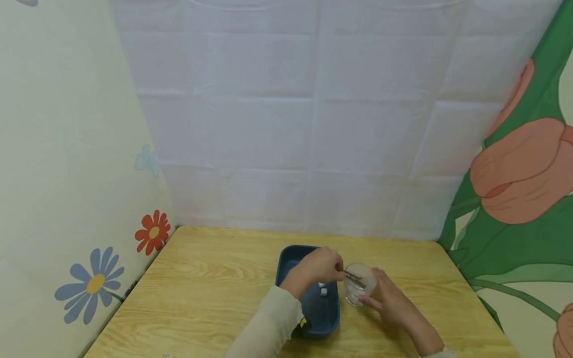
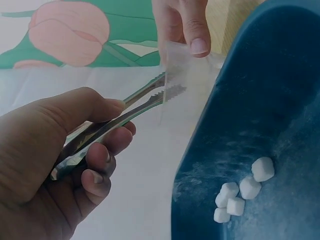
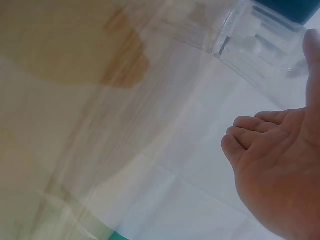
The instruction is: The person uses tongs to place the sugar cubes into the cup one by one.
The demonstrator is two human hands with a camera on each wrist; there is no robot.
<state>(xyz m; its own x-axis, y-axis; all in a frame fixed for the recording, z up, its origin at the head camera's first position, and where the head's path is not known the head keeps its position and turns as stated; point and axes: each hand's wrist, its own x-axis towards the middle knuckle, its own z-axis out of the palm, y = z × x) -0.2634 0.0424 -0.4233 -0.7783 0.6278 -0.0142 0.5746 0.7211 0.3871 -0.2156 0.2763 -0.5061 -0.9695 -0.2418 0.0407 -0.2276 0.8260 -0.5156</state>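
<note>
My left hand (image 1: pixel 320 266) grips metal tongs (image 2: pixel 117 120) with toothed tips, thumb on one side and curled fingers on the other. The tips reach into a clear glass (image 1: pixel 352 297), overlapping its mouth in the left wrist view. My right hand (image 1: pixel 394 303) holds this glass from the right, thumb in front and fingers behind; the glass stands tilted toward the tongs. Just left of it lies a deep blue tray (image 1: pixel 320 318), partly covered by my left forearm. Several small white cubes (image 2: pixel 250 187) are clustered on the tray's floor.
A light wood-grain table (image 1: pixel 215 283) carries everything. White cloth (image 1: pixel 286 139) hangs behind it. The left wall (image 1: pixel 67 174) has painted flowers, and the right wall (image 1: pixel 515 238) shows large pink tulips on green.
</note>
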